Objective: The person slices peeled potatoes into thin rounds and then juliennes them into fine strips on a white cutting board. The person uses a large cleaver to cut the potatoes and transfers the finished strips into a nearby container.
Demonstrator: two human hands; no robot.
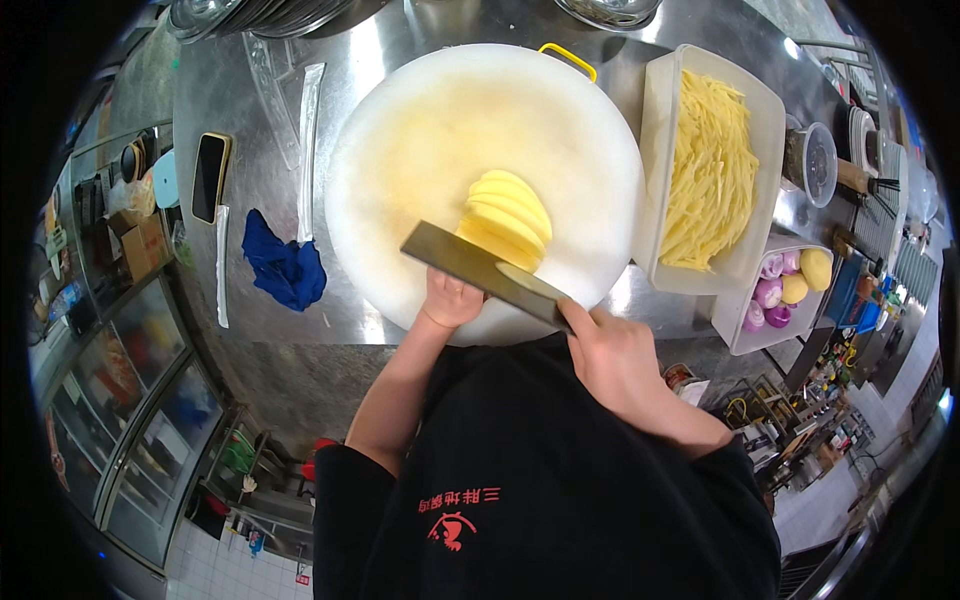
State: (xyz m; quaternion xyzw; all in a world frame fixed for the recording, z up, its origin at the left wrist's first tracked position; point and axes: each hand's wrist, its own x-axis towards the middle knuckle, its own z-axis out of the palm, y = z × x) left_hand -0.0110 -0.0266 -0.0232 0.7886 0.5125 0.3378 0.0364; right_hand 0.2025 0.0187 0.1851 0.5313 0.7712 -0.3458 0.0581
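Note:
My right hand [611, 349] grips a cleaver [457, 259], its broad blade slanting up and left over the near part of a round white cutting board [390, 172]. One pale yellow slice [529, 281] clings to the blade. Just beyond it, overlapping potato slices [506, 210] lie fanned in a row. My left hand [454, 300] is on the near side of the cleaver, low over the board. The blade hides its fingertips, so what they touch cannot be seen.
Right of the board, a plastic tub [654, 180] holds potato shreds [709, 172]; a smaller bin [727, 330] holds purple onions and peeled potatoes. Leftward on the steel table [285, 326] lie a blue cloth [283, 262], a phone [211, 176] and white strips [310, 150]. A yellow handle [570, 60] juts behind the board.

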